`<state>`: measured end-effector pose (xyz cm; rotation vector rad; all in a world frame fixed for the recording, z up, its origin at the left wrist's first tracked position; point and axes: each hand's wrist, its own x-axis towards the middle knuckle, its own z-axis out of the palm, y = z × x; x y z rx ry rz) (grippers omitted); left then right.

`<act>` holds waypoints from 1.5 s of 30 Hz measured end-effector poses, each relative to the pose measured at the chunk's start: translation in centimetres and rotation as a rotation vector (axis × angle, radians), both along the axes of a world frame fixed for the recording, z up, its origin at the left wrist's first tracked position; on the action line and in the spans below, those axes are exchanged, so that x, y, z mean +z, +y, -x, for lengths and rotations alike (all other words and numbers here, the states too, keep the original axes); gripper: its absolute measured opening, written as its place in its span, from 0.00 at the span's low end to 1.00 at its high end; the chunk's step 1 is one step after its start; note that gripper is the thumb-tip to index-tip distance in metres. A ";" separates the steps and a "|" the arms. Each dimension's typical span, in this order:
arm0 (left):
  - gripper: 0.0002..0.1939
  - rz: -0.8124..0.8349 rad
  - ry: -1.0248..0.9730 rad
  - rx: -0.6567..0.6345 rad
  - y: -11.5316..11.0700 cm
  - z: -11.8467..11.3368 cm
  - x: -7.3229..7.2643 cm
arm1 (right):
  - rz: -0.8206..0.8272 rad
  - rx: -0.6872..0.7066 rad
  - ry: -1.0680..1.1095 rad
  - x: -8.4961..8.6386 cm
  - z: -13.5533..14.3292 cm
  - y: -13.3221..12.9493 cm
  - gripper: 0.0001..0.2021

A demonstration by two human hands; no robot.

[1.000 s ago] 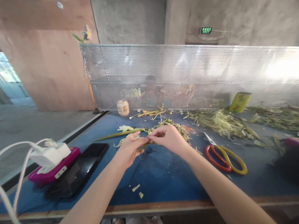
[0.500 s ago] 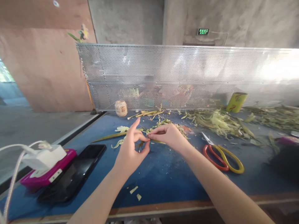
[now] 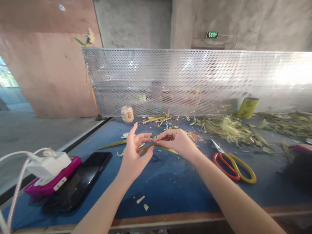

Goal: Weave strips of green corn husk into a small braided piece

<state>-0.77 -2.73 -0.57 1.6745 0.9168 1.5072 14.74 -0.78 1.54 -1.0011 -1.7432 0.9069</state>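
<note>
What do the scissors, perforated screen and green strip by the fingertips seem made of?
Scissors: silvery, probably steel blades; smooth red and yellow handles, likely plastic-coated. Perforated screen: probably bare sheet metal, given silvery glare and regular holes. Green strip: apparently plant leaf or stalk, matte, narrow, yellow-green.

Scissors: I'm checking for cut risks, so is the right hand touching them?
Apart. The head view plainly shows blue tabletop between the right hand and the scissors.
</note>
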 end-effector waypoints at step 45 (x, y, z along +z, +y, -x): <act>0.32 0.521 -0.475 -0.209 0.5 0.4 0.4 | -0.715 -0.234 -0.462 -0.7 0.8 -0.9 0.12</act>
